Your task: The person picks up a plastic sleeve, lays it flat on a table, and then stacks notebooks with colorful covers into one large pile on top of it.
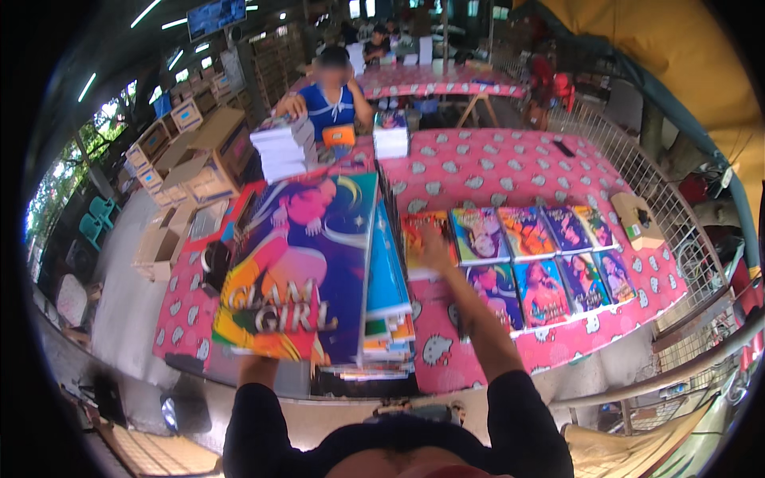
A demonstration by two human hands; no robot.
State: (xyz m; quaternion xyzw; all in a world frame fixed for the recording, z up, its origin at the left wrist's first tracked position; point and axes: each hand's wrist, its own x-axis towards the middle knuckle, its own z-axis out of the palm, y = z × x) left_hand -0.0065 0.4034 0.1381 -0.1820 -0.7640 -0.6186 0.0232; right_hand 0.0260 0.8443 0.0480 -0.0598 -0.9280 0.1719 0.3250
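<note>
A large-looking softcover book (307, 263) with a purple, pink and yellow illustrated cover lies close below me. It tops a pile of colourful books (389, 319), whose edges show along its right side. My left forearm reaches under the near edge of this book, and my left hand is hidden there, so its grip cannot be seen. Out to the right, my right hand (433, 250) is over an orange-covered book (417, 225), its fingers stretched out and slightly blurred. Beside it, similar books stand in two rows of short stacks, among them a blue-covered one (543, 288).
The table has a pink patterned cloth (470, 163). Across it sits a person in blue (339, 107), touching a white-edged book stack (280, 151); another stack (390, 137) stands nearby. A dark phone-like object (564, 148) and an open cardboard box (637, 221) lie right. Cartons (215, 147) fill the left.
</note>
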